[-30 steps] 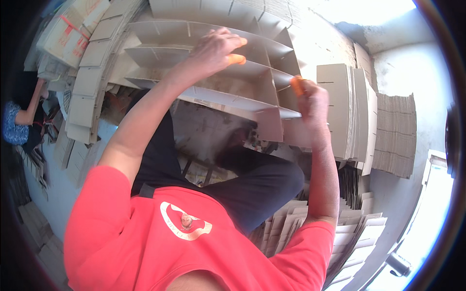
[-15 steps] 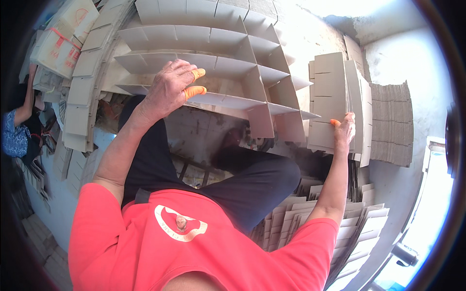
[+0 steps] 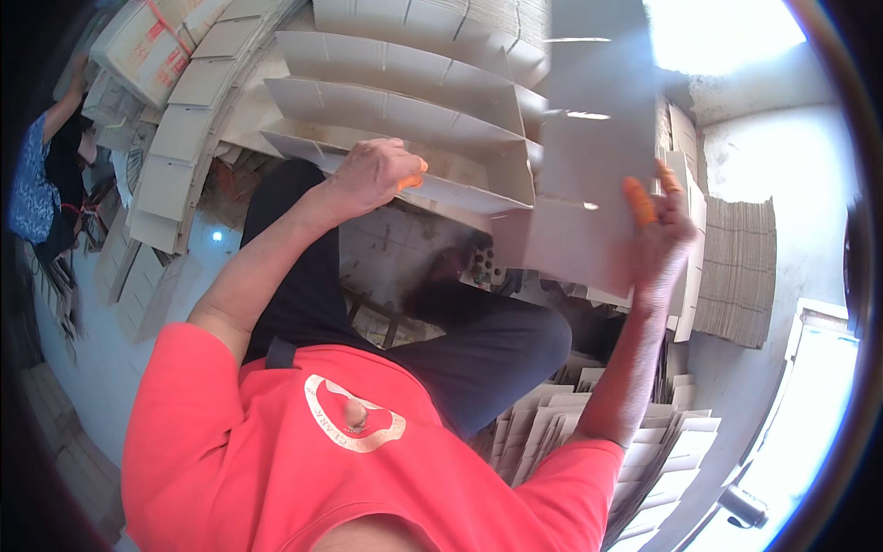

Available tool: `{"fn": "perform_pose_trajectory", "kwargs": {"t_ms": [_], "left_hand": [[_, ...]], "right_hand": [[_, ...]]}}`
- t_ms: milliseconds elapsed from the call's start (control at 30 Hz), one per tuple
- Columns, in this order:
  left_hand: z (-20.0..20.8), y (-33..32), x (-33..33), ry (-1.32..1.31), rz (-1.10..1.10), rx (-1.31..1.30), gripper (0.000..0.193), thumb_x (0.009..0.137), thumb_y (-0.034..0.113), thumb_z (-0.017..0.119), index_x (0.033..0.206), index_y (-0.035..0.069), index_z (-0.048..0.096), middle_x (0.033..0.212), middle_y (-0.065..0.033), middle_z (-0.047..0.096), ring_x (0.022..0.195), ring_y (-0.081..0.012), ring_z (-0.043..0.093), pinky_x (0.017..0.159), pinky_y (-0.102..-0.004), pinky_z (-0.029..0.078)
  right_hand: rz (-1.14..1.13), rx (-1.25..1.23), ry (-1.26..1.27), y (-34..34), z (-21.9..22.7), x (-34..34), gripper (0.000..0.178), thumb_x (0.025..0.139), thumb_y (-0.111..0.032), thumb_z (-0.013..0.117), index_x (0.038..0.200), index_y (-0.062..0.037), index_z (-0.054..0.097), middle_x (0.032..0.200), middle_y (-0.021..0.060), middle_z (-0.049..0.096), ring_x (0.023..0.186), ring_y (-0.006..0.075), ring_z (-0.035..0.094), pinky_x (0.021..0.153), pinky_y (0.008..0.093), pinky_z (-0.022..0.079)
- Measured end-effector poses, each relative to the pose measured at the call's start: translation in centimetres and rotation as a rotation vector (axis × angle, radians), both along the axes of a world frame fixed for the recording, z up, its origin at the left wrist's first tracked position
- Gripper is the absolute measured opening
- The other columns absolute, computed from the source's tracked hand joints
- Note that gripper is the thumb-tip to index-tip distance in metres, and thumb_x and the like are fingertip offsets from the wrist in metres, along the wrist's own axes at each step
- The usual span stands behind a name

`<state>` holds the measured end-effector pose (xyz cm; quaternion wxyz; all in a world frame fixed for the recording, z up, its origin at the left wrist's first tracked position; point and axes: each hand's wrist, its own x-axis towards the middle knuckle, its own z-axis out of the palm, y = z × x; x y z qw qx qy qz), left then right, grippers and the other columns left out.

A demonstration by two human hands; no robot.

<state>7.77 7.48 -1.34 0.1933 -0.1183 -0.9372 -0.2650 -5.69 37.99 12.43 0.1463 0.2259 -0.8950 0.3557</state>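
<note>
My right hand [image 3: 664, 225], with orange finger covers, grips the side edge of a slotted cardboard strip [image 3: 593, 156]. The strip stands upright in view, slightly blurred, and hides the right part of a cardboard divider grid [image 3: 405, 115]. Long strips of that grid stand on edge, crossed by shorter ones. Over the nearest long strip [image 3: 464, 191] my left hand [image 3: 375, 175] is closed, its orange-covered fingertips pinching at the top edge. The exact contact there is partly hidden by the fingers.
A stack of slotted cardboard [image 3: 734, 267] stands at the right wall. More strips [image 3: 552, 419] lean by my right leg. On the left are layered cardboard sheets [image 3: 179, 133] and a taped box [image 3: 156, 51]. Another person's arm [image 3: 64, 106] shows at far left.
My right hand has lifted a slotted strip from the pile at right and brought it left across the grid. My left hand has moved right, its fingers closing at the near strip.
</note>
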Motion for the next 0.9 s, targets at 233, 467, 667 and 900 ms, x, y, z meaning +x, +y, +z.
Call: {"fn": "perform_pose_trajectory", "kwargs": {"t_ms": [233,467,667,900], "left_hand": [[-0.6,0.1,-0.5,0.073,-0.015,-0.037,0.015,0.073,0.011,0.071,0.084,0.003,0.067,0.065,-0.0098,0.059,0.066,-0.0265,0.059,0.058,-0.0392,0.047],[-0.2,0.0,-0.4,0.057,-0.006,-0.042,0.013,0.073,0.010,0.069,0.082,0.002,0.067,0.063,-0.0110,0.057,0.065,-0.0276,0.059,0.059,-0.0399,0.047],[-0.2,0.2,-0.7,0.051,-0.011,0.002,0.006,0.072,0.007,0.064,0.076,0.003,0.063,0.062,-0.0115,0.056,0.066,-0.0282,0.059,0.060,-0.0405,0.047],[0.0,0.4,-1.2,0.011,0.025,0.000,0.004,0.069,0.000,0.058,0.068,0.004,0.058,0.063,-0.0124,0.057,0.069,-0.0300,0.060,0.062,-0.0426,0.048]], "right_hand": [[0.157,0.142,-0.088,-5.7,-2.4,2.4,0.032,0.082,-0.004,0.070,0.111,0.0052,0.063,0.064,0.0085,0.050,0.052,0.0060,0.036,0.049,0.0235,0.037],[0.198,0.069,-0.071,-8.1,-1.9,2.1,0.041,0.083,-0.002,0.068,0.123,0.0024,0.059,0.061,-0.0091,0.034,0.055,0.0015,0.030,0.048,0.0173,0.030],[0.242,0.146,-0.142,-9.5,-2.6,2.8,0.040,0.085,-0.001,0.065,0.124,0.0010,0.057,0.074,0.0126,0.056,0.062,0.0084,0.049,0.059,0.0246,0.044],[0.280,0.253,-0.170,-11.4,-0.9,2.0,0.043,0.085,-0.001,0.064,0.126,0.0043,0.054,0.062,0.0046,0.047,0.061,0.0040,0.039,0.056,0.0196,0.040]]}}
